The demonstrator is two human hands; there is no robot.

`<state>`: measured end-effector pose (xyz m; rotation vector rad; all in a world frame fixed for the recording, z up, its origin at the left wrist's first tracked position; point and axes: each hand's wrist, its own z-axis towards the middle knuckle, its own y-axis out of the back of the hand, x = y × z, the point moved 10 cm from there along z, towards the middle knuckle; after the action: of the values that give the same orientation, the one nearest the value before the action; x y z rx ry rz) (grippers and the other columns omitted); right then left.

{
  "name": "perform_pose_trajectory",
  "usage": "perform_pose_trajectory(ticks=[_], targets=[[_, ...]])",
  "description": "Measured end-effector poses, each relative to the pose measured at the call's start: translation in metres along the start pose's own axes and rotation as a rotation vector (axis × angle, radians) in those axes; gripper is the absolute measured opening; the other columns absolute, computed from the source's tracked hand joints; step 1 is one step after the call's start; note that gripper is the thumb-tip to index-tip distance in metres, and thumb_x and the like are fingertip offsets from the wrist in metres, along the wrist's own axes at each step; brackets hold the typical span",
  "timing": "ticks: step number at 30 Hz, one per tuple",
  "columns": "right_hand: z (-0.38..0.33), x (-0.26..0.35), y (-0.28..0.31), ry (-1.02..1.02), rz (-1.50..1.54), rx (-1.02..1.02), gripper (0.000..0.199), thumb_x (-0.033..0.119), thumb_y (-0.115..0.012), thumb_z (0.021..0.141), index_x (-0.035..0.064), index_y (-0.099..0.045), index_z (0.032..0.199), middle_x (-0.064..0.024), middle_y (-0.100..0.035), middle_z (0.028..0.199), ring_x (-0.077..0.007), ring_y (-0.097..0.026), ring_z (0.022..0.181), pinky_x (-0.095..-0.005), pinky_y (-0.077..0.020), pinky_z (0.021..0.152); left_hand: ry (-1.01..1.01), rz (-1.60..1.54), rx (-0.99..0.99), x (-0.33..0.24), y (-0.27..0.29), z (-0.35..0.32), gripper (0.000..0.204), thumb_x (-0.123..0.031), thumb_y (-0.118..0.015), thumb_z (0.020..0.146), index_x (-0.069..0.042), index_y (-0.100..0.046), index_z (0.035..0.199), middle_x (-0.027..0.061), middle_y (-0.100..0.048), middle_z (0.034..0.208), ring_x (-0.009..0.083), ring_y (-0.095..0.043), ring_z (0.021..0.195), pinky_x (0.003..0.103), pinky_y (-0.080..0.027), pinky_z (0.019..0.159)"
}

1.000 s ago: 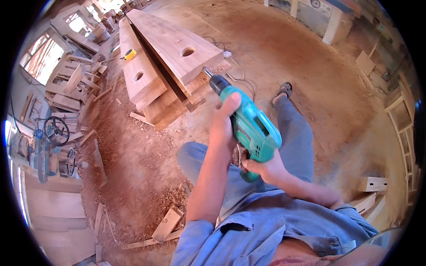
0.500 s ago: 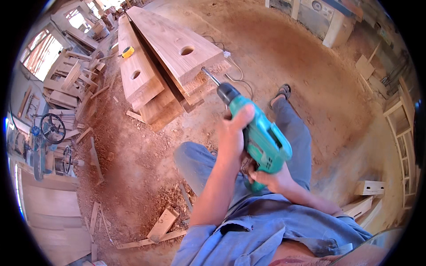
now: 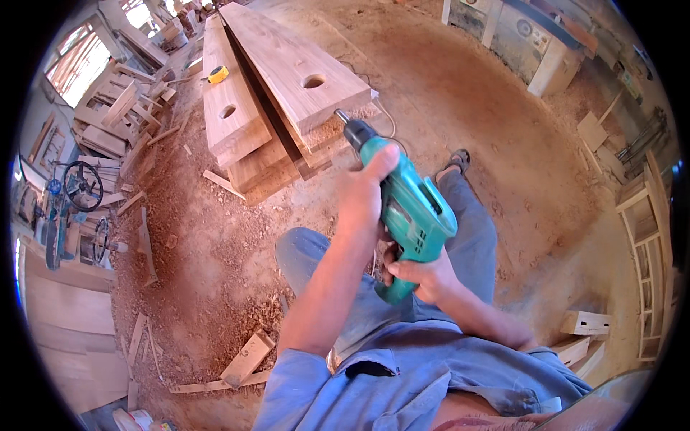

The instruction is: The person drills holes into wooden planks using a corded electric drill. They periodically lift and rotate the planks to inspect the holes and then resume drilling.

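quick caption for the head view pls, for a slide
Both hands grip a green power drill, left hand on top, right hand at the handle, near stacked wooden planks with round holes.

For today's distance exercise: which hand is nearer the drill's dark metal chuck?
Left. The left hand grips the green electric drill just behind its chuck; the right hand holds the handle, farther back.

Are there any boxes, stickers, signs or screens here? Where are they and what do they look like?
Label on the green drill: a small dark patch on its side, held by the left hand and right hand.
I can't make out any boxes, signs or screens.
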<state>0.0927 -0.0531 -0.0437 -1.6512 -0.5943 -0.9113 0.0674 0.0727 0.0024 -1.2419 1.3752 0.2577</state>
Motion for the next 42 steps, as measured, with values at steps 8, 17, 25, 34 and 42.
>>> perform_pose_trajectory(ticks=[8, 17, 25, 34, 42], targets=[[-0.011, -0.011, 0.007, -0.015, -0.033, -0.001, 0.054, 0.004, -0.079, 0.08, 0.0005, -0.058, 0.129, -0.0093, -0.067, 0.094, -0.0243, -0.066, 0.078, -0.0393, -0.0532, 0.071, 0.047, -0.045, 0.041, 0.01, 0.0, 0.0, 0.043, -0.032, -0.08, 0.09, 0.003, -0.067, 0.109, 0.013, -0.071, 0.091, 0.0216, -0.071, 0.075, 0.037, -0.06, 0.07], [-0.019, -0.011, 0.001, 0.047, -0.182, -0.023, 0.031, -0.002, -0.072, 0.083, -0.0008, -0.062, 0.112, -0.0054, -0.067, 0.084, -0.0172, -0.065, 0.074, -0.0341, -0.0534, 0.066, -0.012, -0.098, 0.078, 0.007, 0.001, -0.01, 0.042, -0.031, -0.081, 0.087, 0.002, -0.067, 0.109, 0.0116, -0.071, 0.09, 0.0216, -0.071, 0.074, 0.037, -0.061, 0.072], [-0.041, 0.007, 0.004, 0.1, -0.104, 0.038, 0.023, 0.002, -0.073, 0.085, -0.0007, -0.065, 0.106, -0.0048, -0.065, 0.089, -0.0152, -0.063, 0.075, -0.0338, -0.0527, 0.066, -0.097, -0.102, 0.072, 0.029, -0.007, -0.023, 0.045, -0.029, -0.084, 0.085, 0.003, -0.067, 0.112, 0.0121, -0.072, 0.098, 0.0215, -0.071, 0.081, 0.036, -0.061, 0.077], [-0.024, 0.014, 0.004, 0.087, -0.311, 0.008, 0.024, -0.003, -0.071, 0.082, 0.0012, -0.064, 0.104, -0.0038, -0.065, 0.087, -0.0138, -0.061, 0.076, -0.0316, -0.0509, 0.067, -0.117, -0.081, 0.06, 0.017, 0.002, -0.005, 0.044, -0.036, -0.077, 0.09, 0.001, -0.064, 0.11, 0.0137, -0.071, 0.094, 0.0251, -0.071, 0.08, 0.041, -0.061, 0.077], [-0.028, 0.017, 0.005, 0.078, -0.291, -0.018, 0.041, -0.004, -0.072, 0.081, -0.0007, -0.059, 0.119, -0.0076, -0.066, 0.088, -0.0171, -0.064, 0.077, -0.0337, -0.0528, 0.068, -0.078, -0.124, 0.077, 0.022, -0.006, -0.008, 0.044, -0.04, -0.076, 0.091, 0.0, -0.064, 0.108, 0.0137, -0.07, 0.093, 0.0247, -0.072, 0.082, 0.042, -0.061, 0.079]])
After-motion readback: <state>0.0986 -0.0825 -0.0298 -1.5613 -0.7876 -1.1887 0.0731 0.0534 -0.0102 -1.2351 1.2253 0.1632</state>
